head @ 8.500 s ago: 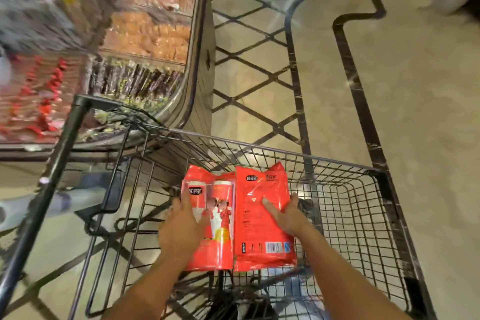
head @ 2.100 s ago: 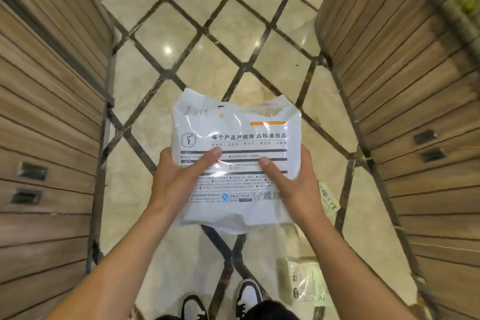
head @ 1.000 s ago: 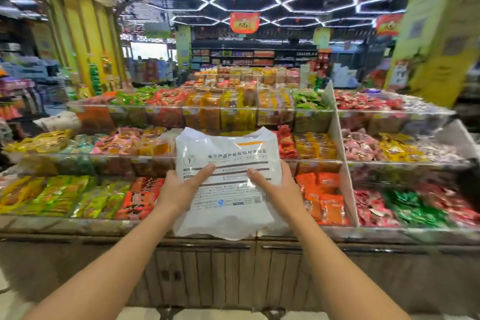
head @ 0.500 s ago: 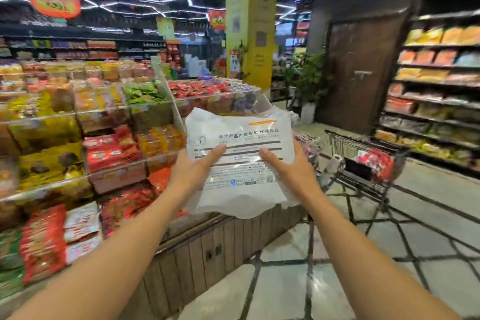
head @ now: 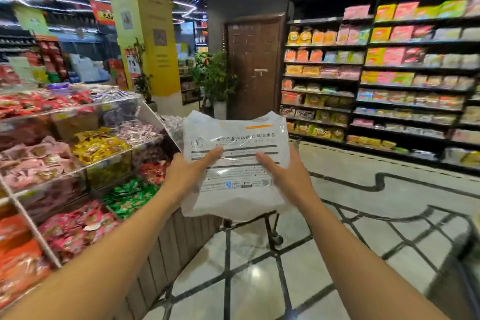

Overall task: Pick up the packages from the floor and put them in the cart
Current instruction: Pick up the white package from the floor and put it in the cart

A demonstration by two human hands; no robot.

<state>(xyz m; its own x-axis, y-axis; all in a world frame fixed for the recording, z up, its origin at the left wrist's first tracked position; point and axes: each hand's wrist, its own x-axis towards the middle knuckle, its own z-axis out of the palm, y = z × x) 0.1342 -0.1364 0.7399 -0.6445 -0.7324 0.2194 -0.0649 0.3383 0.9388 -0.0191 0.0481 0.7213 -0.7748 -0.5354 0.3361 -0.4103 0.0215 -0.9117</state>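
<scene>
Fingers (head: pixel 215 151) of the left hand (head: pixel 191 171) and those of the right hand (head: pixel 288 174) curl around the two side edges of a white crinkled plastic package (head: pixel 235 143), thumbs laid flat across its printed face, the remaining digits hidden behind it. The package, marked with black text, dark rules and a short orange stripe near its top right corner, is held upright in mid-air at chest height, between both bare forearms stretched forward.

Directly behind and below the package, a black wire shopping cart (head: pixel 270 226) shows only a frame leg and a wheel on the pale marble floor (head: pixel 259 288) crossed by dark diagonal inlay lines; most of the cart is hidden by the package.

To the left stands a tiered clear-fronted display counter (head: pixel 109 163) with a wooden slatted base, its bins heaped with red, pink, yellow and green wrapped sweets. To the right, tall black shelves (head: pixel 389 80) carry rows of colourful snack bags. Farther back are a yellow square pillar (head: pixel 145 28), a green potted plant (head: pixel 213 78) and a dark brown wooden door (head: pixel 253 65).
</scene>
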